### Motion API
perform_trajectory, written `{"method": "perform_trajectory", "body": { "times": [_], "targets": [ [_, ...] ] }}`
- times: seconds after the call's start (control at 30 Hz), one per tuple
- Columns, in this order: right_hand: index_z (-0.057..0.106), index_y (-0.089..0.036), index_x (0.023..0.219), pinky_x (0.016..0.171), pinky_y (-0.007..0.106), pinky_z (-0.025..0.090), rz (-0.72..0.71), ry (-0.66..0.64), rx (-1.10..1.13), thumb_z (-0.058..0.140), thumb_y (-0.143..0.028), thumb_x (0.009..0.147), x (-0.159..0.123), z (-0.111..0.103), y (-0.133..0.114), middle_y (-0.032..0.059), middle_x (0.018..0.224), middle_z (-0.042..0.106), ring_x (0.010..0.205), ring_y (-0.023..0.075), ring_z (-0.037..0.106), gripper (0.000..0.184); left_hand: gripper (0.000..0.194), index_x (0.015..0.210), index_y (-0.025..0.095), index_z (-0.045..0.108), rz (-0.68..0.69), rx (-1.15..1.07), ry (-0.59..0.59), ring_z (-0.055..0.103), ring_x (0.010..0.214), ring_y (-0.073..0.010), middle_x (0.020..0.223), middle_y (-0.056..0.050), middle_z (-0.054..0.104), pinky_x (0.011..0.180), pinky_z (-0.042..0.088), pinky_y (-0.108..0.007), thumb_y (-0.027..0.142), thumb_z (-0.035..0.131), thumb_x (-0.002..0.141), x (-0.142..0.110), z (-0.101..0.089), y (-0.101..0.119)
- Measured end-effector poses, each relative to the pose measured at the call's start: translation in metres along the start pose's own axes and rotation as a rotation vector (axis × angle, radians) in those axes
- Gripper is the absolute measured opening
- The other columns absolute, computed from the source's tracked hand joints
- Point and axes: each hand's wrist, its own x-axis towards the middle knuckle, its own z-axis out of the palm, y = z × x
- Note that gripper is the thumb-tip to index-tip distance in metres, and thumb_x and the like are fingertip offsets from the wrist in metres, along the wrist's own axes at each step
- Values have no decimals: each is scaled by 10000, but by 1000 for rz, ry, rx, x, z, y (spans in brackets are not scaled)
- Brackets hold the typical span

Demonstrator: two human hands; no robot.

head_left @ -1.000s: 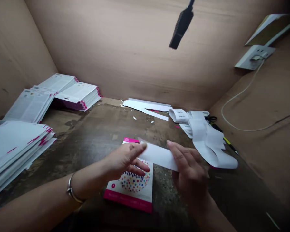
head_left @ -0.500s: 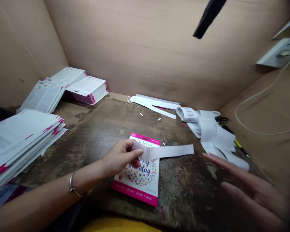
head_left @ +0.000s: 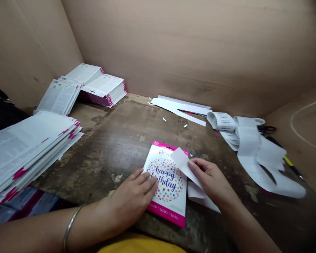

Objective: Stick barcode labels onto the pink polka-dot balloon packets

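The scarred wooden worktop (head_left: 121, 147) carried stacks of printed leaflets (head_left: 23, 151) at 9 o'clock and further leaflet stacks (head_left: 102, 89) at 10 o'clock. Loose white label strips (head_left: 255, 158) lay at 3 o'clock, a barcode label roll (head_left: 221, 121) at 2 o'clock, and paper offcuts (head_left: 179, 107) at 12 o'clock. A "happy birthday" balloon packet (head_left: 165, 182) lay flat at 6 o'clock. The left hand (head_left: 131, 196) was open, its fingers resting on the packet's left edge. The right hand (head_left: 213, 179) was closed, pinching a white paper strip (head_left: 183, 163) that overlapped the packet's right side. A metal bangle (head_left: 71, 221) encircled the left wrist.
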Motion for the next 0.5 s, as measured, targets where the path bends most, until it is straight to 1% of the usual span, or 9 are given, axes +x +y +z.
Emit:
{"method": "perform_trajectory", "body": {
  "times": [0.07, 0.1, 0.17, 0.23, 0.3, 0.4, 0.5],
  "targets": [
    [586, -168, 746, 553, 229, 416, -30, -87, -35, 513, -418, 843, 4, 7, -7, 8, 699, 600, 637, 147, 539, 277, 313, 1171, 147, 555, 5, 80, -24, 542, 1090, -247, 1201, -104, 604, 958, 392, -418, 173, 428, 887, -8, 11, 6],
    [584, -169, 741, 566, 232, 419, -60, -101, -63, 514, -410, 841, 6, 11, -11, 9, 701, 600, 648, 148, 539, 270, 318, 1173, 134, 554, 5, 99, -25, 537, 1097, -253, 1208, -108, 599, 935, 407, -408, 172, 419, 887, -10, 15, 9],
    [563, -172, 713, 543, 227, 404, -94, -102, -125, 506, -403, 839, 11, 21, -17, -1, 665, 578, 613, 136, 514, 269, 323, 1171, 107, 550, 14, 117, -19, 526, 1106, -262, 1213, -119, 591, 899, 431, -381, 166, 408, 887, -10, 19, 11],
    [539, -174, 675, 500, 218, 370, -91, -128, -212, 498, -401, 836, 17, 30, -19, -13, 618, 546, 560, 120, 475, 281, 330, 1180, 82, 535, 15, 122, -20, 520, 1104, -262, 1204, -136, 585, 899, 435, -367, 162, 405, 887, -9, 17, 12],
    [534, -175, 652, 484, 214, 347, -83, -175, -307, 498, -393, 829, 21, 37, -17, -16, 603, 538, 547, 116, 460, 283, 327, 1176, 70, 528, -12, 115, -41, 527, 1081, -261, 1163, -154, 590, 917, 429, -373, 156, 404, 886, -8, 13, 13],
    [552, -176, 660, 484, 213, 333, -81, -181, -387, 489, -388, 829, 24, 43, -10, -11, 607, 553, 550, 118, 463, 278, 326, 1175, 60, 519, -66, 99, -70, 522, 1084, -276, 1129, -182, 578, 915, 434, -393, 132, 408, 877, -10, 8, 15],
    [560, -179, 655, 486, 214, 327, -72, -179, -425, 481, -387, 831, 24, 45, -6, -6, 611, 573, 557, 122, 476, 284, 323, 1173, 77, 524, -91, 101, -31, 489, 1146, -311, 1183, -197, 551, 904, 442, -417, 112, 431, 866, -12, 10, 16]
  ]
}}
